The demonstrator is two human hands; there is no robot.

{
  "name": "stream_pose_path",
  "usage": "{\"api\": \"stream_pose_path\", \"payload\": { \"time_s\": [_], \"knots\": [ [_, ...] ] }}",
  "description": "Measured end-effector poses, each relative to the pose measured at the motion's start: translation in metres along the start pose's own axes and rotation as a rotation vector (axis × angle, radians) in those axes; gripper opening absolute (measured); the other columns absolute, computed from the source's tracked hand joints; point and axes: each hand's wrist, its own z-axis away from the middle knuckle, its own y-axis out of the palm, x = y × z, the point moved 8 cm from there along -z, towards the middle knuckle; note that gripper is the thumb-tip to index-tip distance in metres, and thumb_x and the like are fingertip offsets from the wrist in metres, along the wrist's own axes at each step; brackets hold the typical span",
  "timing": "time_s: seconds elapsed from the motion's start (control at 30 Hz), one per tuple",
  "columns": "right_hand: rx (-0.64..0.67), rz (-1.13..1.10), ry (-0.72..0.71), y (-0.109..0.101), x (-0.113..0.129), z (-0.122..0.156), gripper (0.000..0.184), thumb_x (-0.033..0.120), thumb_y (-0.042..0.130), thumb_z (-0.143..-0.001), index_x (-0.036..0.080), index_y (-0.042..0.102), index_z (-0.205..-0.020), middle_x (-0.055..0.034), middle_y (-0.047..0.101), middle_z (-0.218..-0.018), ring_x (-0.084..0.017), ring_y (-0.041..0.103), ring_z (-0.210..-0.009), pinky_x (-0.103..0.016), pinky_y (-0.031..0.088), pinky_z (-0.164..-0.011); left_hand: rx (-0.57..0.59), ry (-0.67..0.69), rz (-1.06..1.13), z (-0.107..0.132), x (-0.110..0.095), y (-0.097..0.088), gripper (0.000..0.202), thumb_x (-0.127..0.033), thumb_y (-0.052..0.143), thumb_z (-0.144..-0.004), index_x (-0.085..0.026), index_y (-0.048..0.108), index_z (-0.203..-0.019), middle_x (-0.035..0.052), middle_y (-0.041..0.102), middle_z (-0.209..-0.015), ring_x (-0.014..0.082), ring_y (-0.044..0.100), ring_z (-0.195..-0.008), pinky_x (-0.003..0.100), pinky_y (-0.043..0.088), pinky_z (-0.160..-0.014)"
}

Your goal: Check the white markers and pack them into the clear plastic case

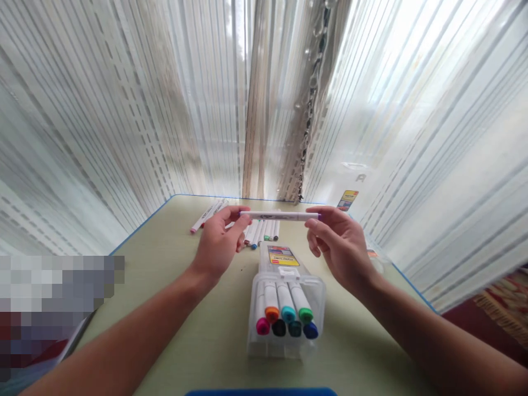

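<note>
A white marker (pixel 284 216) with purple ends is held level above the table. My left hand (pixel 220 239) pinches its left end between thumb and fingers, and my right hand (pixel 340 242) pinches its right end the same way. Below and nearer to me lies a clear plastic case (pixel 253 349) holding several white markers with coloured ends, among them an orange-ended marker (pixel 271 314) and a green-ended marker (pixel 306 314). Behind my hands, several loose markers (pixel 270 228) lie on the table, partly hidden by the held marker and my left hand.
The pale green table (pixel 165 275) has a blue edge. More loose markers (pixel 212 212) lie at its far left. A clear plastic piece with a yellow label (pixel 347 200) stands at the far right. Striped sheer curtains (pixel 198 99) hang behind the table.
</note>
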Motion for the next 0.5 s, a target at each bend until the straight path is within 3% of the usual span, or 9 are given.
{"api": "stream_pose_path", "payload": {
  "time_s": [0.17, 0.5],
  "knots": [
    [0.110, 0.069, -0.095, 0.016, 0.014, 0.006, 0.023, 0.024, 0.082, -0.078, 0.018, 0.072, -0.097, 0.0028, 0.062, -0.073, -0.006, 0.052, -0.049, -0.020, 0.040, -0.039, 0.051, -0.101, -0.033, -0.004, 0.016, 0.002, 0.034, -0.031, 0.071, -0.082, -0.011, 0.068, -0.109, 0.0023, 0.063, -0.087, 0.0032, 0.045, -0.047, 0.018, 0.038, -0.042],
    [0.134, 0.057, -0.189, 0.020, 0.023, 0.005, 0.028, 0.032, 0.082, -0.077, 0.015, 0.069, -0.096, 0.0011, 0.064, -0.077, -0.005, 0.052, -0.052, -0.020, 0.039, -0.042, 0.026, -0.184, -0.032, -0.001, 0.018, 0.002, 0.044, -0.035, 0.081, -0.071, -0.014, 0.069, -0.107, 0.0006, 0.064, -0.087, 0.0035, 0.049, -0.048, 0.017, 0.038, -0.041]
  ]
}}
